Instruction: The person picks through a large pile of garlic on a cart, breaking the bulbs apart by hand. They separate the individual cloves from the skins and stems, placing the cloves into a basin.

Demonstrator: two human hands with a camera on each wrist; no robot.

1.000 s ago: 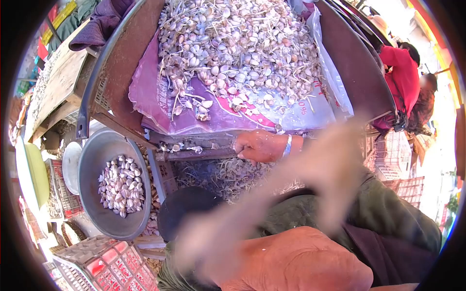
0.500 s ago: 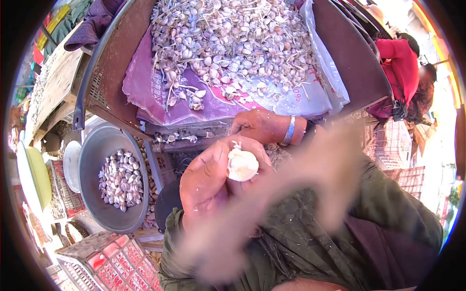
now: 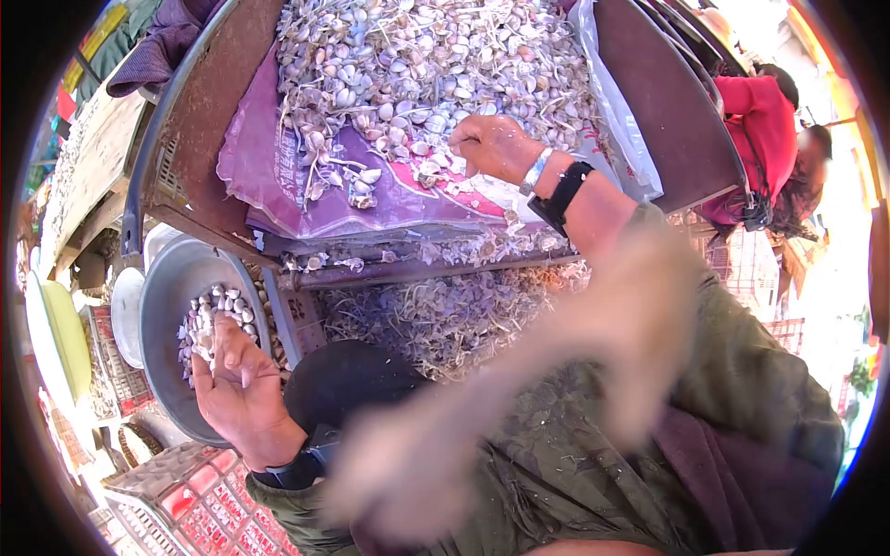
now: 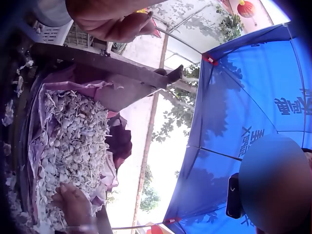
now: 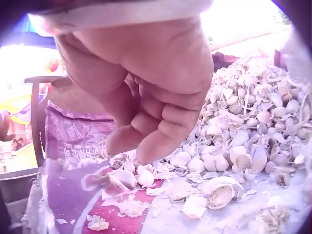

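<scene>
My left hand [image 3: 239, 398] is turned palm up over the near side of a grey bowl [image 3: 165, 306], its fingers loosely bent. Purple-white garlic cloves [image 3: 243, 313] lie in the bowl, partly hidden by the fingers. No garlic shows in that hand in the left wrist view. My right hand [image 3: 496, 148] is at the front edge of a big heap of garlic [image 3: 436, 69] on a purple plastic sheet [image 3: 255, 171]. In the right wrist view its relaxed fingers [image 5: 156, 146] point down, tips close over loose garlic cloves [image 5: 145, 176], and nothing shows between them.
A raised metal tray wall [image 3: 199, 116] bounds the heap at left. Below the tray's front edge lie garlic skins and stems [image 3: 417, 320]. A red plastic crate [image 3: 218, 496] stands near the bowl. A person in red [image 3: 760, 130] is at the right. A pale blur covers part of the head view.
My left hand moved from the middle, where it held a whitish garlic bulb, left to the bowl; the bulb no longer shows in it. My right hand moved forward to the heap.
</scene>
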